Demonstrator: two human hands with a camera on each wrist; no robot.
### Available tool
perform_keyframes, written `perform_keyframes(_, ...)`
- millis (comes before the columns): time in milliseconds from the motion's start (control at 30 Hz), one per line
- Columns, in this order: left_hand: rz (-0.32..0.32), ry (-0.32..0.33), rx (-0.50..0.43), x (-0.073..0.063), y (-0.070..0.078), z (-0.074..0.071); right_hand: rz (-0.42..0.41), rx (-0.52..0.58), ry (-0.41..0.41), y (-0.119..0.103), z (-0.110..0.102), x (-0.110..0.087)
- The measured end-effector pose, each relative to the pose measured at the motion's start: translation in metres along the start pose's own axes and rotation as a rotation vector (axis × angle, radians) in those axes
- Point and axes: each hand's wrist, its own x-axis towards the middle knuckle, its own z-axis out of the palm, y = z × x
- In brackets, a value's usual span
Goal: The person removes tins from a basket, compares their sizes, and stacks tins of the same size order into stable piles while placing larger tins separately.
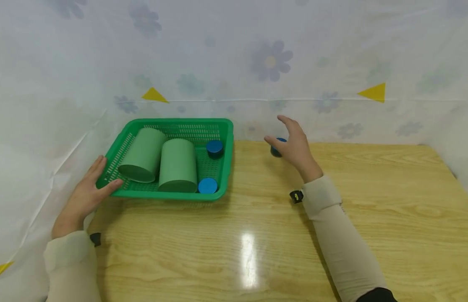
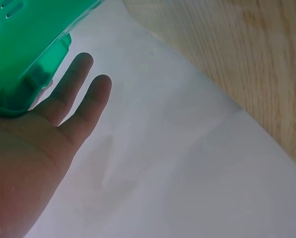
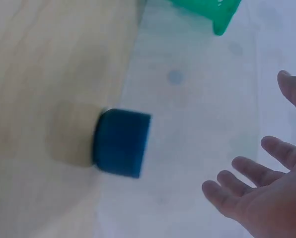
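My left hand [image 1: 84, 195] is at the front left corner of a green plastic basket [image 1: 167, 196], its thumb over the rim and its fingers stretched along the outer side. Two large pale green cylinders, one leaning [image 1: 143, 151] and one beside it [image 1: 178, 163], lie in the basket. At its right end are two short blue cylinders, one at the back [image 1: 215, 147] and one in front [image 1: 207, 186]. Spread and holding nothing, my right hand [image 1: 296, 149] hovers by a third short blue cylinder [image 3: 121, 143] standing on the table, partly hidden behind the thumb in the head view.
The wooden table [image 1: 388, 201] reaches right and toward me from the basket. A white flowered sheet [image 1: 226, 50] hangs behind it and down the left side, with yellow triangles such as one [image 1: 375, 92] at the back right.
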Motion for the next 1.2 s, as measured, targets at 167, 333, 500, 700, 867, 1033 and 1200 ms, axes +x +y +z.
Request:
perform_keyframes(167,-0.003,-0.002,0.004,0.0,0.001,0.0,-0.108,0.046,0.008,-0.029,0.008,0.001)
perform_keyframes(333,0.004,0.008,-0.003,0.0,0.0,0.0,-0.178,0.096,-0.051,-0.057,0.022,0.004)
perform_keyframes(500,0.017,0.018,-0.011,0.001,0.0,0.0,-0.187,0.093,-0.114,-0.075,0.038,0.008)
perform_keyframes(700,0.006,0.015,-0.018,-0.001,0.001,0.001,-0.174,0.018,-0.205,-0.089,0.058,0.018)
perform_keyframes(867,0.001,0.02,-0.021,-0.002,0.002,0.001,-0.186,-0.063,-0.259,-0.098,0.073,0.03)
perform_keyframes(1033,-0.002,0.019,-0.014,-0.002,0.002,0.001,-0.185,-0.095,-0.296,-0.102,0.088,0.04)
perform_keyframes(1200,-0.001,0.018,-0.016,-0.002,0.002,0.001,-0.17,-0.095,-0.338,-0.101,0.101,0.045)
